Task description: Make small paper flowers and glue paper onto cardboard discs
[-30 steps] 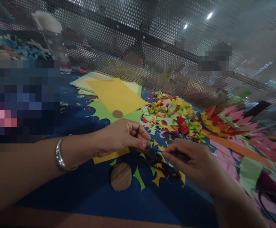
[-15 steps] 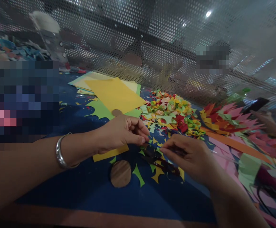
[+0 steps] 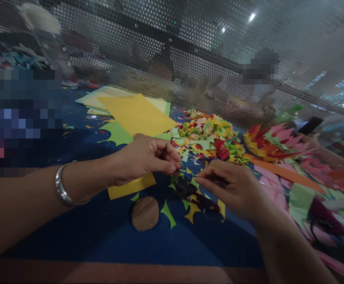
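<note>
A thin blue strand [image 3: 186,172] runs between my two hands above the blue table. My left hand [image 3: 142,159], with a silver bangle at its wrist, pinches one end between thumb and fingers. The other end is pinched by my right hand [image 3: 234,189]; what lies inside its curled fingers is hidden. Beneath the strand, dark-handled scissors [image 3: 203,200] lie among green and yellow paper scraps. A round brown disc [image 3: 145,213] lies closer to me, and a yellow paper strip [image 3: 130,187] is partly under my left hand.
Yellow paper [image 3: 139,114] tops a stack of sheets beyond my left hand. A heap of coloured paper scraps [image 3: 210,132] lies against the perforated metal screen [image 3: 124,59]. Spiky paper pieces [image 3: 275,144] and an orange strip [image 3: 287,173] are at right, near another person's arm [image 3: 334,152].
The view has shifted a little, so the table things appear slightly farther left. More of the blue strand shows between my fingers, and both hands keep their pinch.
</note>
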